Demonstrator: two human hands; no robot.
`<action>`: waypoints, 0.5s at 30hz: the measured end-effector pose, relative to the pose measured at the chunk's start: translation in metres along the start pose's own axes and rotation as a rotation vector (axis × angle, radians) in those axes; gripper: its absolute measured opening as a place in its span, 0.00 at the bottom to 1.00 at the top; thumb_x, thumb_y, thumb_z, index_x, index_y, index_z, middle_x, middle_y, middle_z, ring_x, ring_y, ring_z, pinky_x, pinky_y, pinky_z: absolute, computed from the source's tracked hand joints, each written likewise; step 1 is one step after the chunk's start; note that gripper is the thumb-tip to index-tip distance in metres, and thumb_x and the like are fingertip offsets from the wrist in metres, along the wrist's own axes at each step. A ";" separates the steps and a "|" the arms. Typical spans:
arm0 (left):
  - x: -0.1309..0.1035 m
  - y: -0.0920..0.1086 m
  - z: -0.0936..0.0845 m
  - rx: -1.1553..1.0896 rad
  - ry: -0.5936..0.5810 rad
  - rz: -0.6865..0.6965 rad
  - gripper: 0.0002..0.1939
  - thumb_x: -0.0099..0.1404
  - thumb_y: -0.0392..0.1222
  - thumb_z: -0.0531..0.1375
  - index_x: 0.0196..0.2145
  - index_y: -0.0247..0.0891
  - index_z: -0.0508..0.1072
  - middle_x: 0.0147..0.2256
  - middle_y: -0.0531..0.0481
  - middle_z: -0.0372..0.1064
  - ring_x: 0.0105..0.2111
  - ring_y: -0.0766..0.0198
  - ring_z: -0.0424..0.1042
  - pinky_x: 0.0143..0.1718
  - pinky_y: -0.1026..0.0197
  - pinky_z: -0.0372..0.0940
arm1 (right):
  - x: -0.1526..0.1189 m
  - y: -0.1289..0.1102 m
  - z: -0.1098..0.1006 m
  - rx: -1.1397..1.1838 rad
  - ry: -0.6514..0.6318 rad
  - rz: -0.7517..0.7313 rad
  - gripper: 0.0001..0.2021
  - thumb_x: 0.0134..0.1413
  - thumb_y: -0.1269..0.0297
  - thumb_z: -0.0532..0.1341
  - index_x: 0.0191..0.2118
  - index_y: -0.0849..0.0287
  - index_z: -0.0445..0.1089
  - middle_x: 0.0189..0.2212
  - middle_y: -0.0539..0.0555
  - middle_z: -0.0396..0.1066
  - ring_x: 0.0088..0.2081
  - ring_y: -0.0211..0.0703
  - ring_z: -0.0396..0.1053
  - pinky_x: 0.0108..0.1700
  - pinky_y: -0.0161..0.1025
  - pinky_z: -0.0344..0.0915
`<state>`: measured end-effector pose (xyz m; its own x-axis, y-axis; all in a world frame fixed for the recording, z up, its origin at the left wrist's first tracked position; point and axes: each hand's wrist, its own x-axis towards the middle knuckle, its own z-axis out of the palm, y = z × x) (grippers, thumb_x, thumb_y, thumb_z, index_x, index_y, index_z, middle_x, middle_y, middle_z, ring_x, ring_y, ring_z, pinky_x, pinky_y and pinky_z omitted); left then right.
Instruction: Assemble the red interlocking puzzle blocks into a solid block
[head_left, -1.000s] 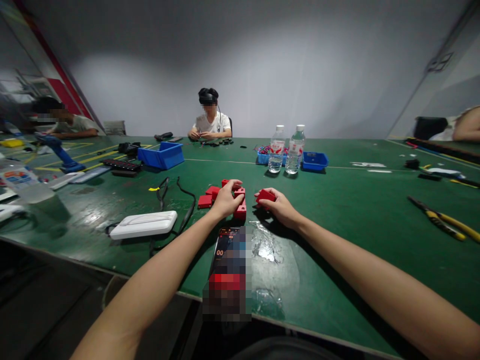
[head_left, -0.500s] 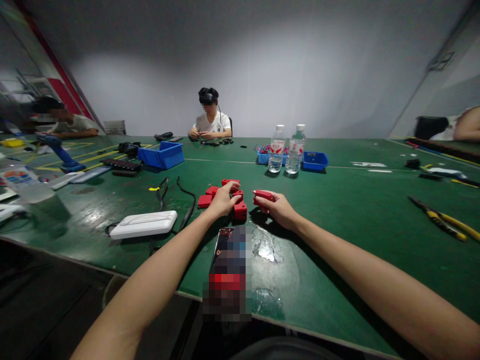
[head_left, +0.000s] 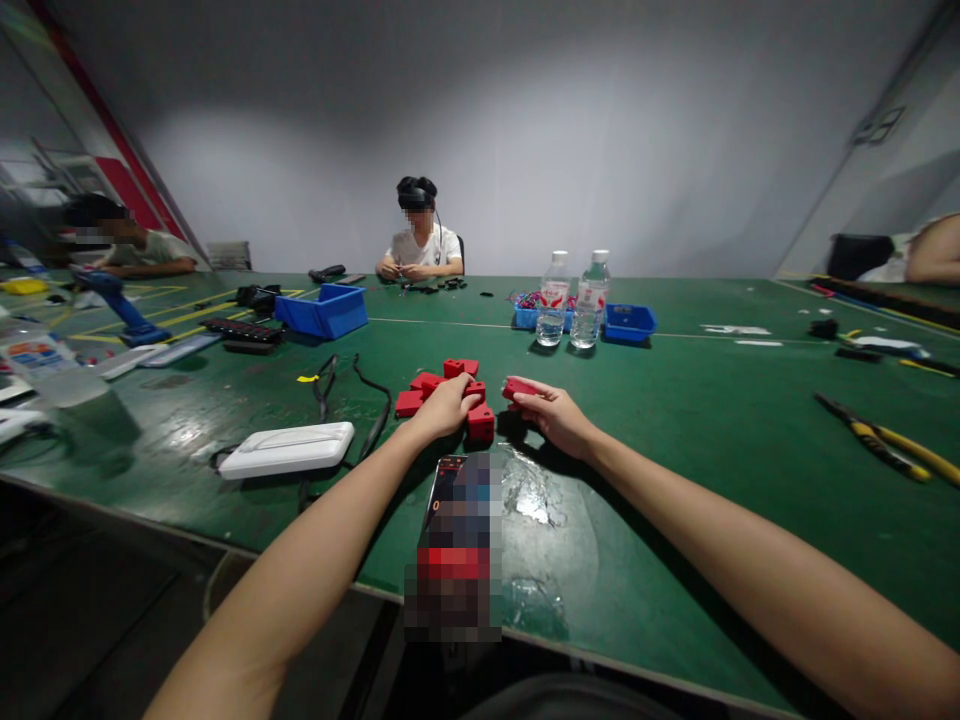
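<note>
A red block is pinched in the right hand, its long axis roughly crosswise, just right of a heap of boxy, smooth red blocks. The left hand curls over the heap; whether it grips one, I cannot tell. Beneath lies a glossy green table.

Left arm and right arm stretched forward, left hand palm down, right hand curled in a pinch

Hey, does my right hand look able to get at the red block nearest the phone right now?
Likely yes, though the right hand holds another red block, which may hinder grasping; nothing else shows between it and the red block nearest the phone.
</note>
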<state>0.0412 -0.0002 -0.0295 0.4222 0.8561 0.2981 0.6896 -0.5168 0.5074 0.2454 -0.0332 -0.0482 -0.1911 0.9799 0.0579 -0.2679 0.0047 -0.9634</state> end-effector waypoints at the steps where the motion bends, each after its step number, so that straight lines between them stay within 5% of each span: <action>1: 0.000 0.000 0.001 0.004 0.006 0.007 0.04 0.63 0.40 0.54 0.33 0.38 0.65 0.33 0.46 0.70 0.34 0.59 0.70 0.42 0.55 0.64 | 0.000 0.001 -0.001 -0.012 -0.002 -0.012 0.25 0.39 0.62 0.70 0.48 0.57 0.71 0.42 0.55 0.75 0.37 0.41 0.71 0.37 0.37 0.64; 9: -0.001 0.004 0.004 -0.022 0.108 0.010 0.05 0.64 0.39 0.52 0.38 0.40 0.64 0.31 0.48 0.68 0.32 0.60 0.69 0.38 0.58 0.63 | 0.004 0.006 -0.006 -0.049 0.000 -0.027 0.26 0.32 0.67 0.72 0.44 0.60 0.69 0.38 0.55 0.74 0.39 0.43 0.71 0.45 0.41 0.65; 15: 0.005 -0.007 0.006 -0.205 0.159 0.007 0.06 0.61 0.39 0.56 0.38 0.40 0.65 0.34 0.49 0.69 0.35 0.62 0.68 0.42 0.58 0.63 | 0.001 0.005 -0.006 -0.124 -0.013 -0.062 0.29 0.30 0.71 0.71 0.44 0.57 0.66 0.34 0.50 0.71 0.31 0.37 0.68 0.34 0.35 0.65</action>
<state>0.0423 0.0075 -0.0366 0.3174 0.8513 0.4178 0.5461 -0.5243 0.6534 0.2493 -0.0312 -0.0541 -0.1908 0.9742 0.1208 -0.1614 0.0903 -0.9827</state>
